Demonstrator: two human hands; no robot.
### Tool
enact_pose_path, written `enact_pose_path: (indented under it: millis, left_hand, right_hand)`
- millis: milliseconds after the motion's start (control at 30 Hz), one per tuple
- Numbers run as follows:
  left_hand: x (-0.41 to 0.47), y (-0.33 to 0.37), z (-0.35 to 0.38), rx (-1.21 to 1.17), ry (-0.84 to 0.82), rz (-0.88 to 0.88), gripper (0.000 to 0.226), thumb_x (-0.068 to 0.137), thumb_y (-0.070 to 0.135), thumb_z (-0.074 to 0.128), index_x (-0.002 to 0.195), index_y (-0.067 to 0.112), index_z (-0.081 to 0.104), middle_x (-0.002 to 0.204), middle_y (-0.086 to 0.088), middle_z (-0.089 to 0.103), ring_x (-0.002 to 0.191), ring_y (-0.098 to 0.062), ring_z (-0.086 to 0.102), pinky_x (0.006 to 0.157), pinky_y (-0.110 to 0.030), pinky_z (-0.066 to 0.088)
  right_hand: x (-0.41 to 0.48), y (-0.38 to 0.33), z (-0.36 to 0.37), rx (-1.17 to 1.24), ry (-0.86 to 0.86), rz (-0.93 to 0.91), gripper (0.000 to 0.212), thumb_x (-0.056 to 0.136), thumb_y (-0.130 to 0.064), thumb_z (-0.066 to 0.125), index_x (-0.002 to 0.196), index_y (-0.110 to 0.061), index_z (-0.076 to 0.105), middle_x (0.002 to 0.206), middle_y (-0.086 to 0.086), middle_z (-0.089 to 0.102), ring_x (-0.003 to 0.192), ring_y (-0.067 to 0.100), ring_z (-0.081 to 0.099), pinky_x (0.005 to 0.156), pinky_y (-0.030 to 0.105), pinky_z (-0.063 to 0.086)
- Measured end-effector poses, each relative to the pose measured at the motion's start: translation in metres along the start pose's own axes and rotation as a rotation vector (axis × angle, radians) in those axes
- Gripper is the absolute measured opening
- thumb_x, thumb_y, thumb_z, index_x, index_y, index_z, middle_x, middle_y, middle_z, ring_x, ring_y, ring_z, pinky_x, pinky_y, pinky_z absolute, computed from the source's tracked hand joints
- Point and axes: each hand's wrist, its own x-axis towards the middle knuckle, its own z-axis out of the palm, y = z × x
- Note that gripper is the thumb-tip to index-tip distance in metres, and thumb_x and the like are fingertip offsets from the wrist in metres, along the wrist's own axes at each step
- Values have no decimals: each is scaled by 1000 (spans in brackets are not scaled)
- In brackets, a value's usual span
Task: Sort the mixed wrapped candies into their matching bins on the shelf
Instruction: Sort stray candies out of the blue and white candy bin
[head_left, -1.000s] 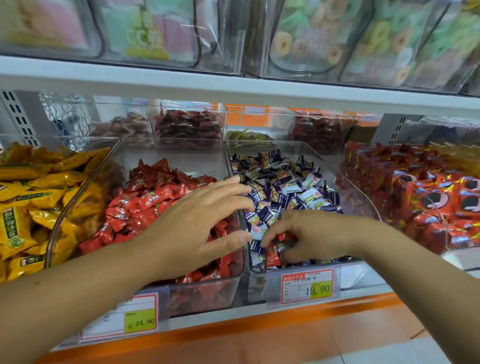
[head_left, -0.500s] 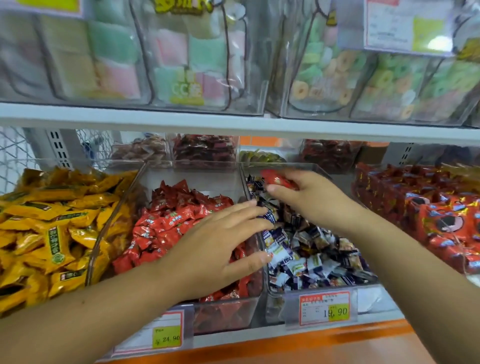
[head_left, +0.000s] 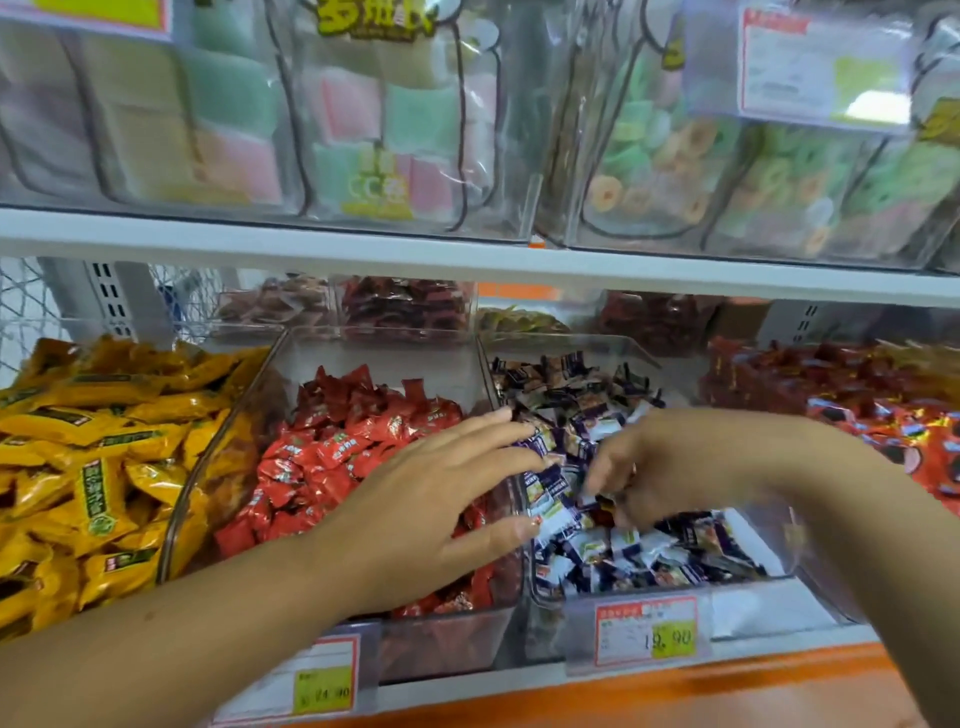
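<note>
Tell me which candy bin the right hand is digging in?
The bin of purple-and-white candies, between the red bin and the orange packets. The right hand dips its fingers into it; the left hand spreads over the red bin.

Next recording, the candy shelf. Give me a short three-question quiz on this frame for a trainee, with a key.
1. True or false: the left hand lies spread open over the red candies.
2. The right hand is: A) flat, palm up; B) fingers down among the purple-and-white candies; C) clasping the left hand.
3. Fill in: the price tag below the purple-and-white candies reads ___.

Key: 1 true; 2 B; 3 19.90
</note>
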Motion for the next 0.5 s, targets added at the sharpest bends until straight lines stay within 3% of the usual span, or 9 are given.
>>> enact_pose_path:
  millis: [100, 200, 267, 333, 500]
  left_hand:
    - [0, 0, 2, 9, -1, 2, 58, 92, 73, 21, 145, 48, 28, 156, 31, 9, 142, 12, -7, 111, -18, 1]
    - [1, 0, 2, 7, 4, -3, 58, 92, 74, 20, 143, 48, 30, 156, 29, 11, 142, 12, -5, 109, -11, -2]
    - [1, -1, 3, 13, 3, -3, 58, 92, 73, 21, 143, 47, 32, 157, 28, 12, 142, 11, -5, 108, -6, -6]
    - [1, -1, 4, 15, 5, 0, 59, 92, 72, 22, 143, 45, 34, 157, 28, 13, 143, 10, -3, 110, -7, -5]
    - [0, 0, 4, -6, 3, -13, 61, 91, 73, 22, 143, 45, 34, 156, 29, 13, 144, 9, -2, 114, -24, 8]
  right_hand:
    - [5, -7, 27, -164, -168, 70, 71, 79, -40, 72, 139, -53, 35, 135, -14, 52, 114, 13, 55, 91, 27, 46]
    - [28, -12, 48, -304, -236, 109, 89, 84, -30, 67, 145, -56, 8, 157, 6, 23, 122, 29, 50, 93, 36, 49]
    - [40, -13, 55, -356, -222, 133, 91, 86, -21, 65, 146, -52, 4, 158, 11, 2, 122, 37, 50, 88, 39, 51]
    - [47, -16, 59, -416, -149, 110, 87, 85, -16, 65, 148, -44, 12, 149, 16, 12, 114, 39, 53, 76, 37, 50]
    - [56, -7, 58, -290, 75, 40, 64, 83, -19, 69, 140, -32, 42, 129, 6, 45, 112, 28, 53, 81, 29, 41]
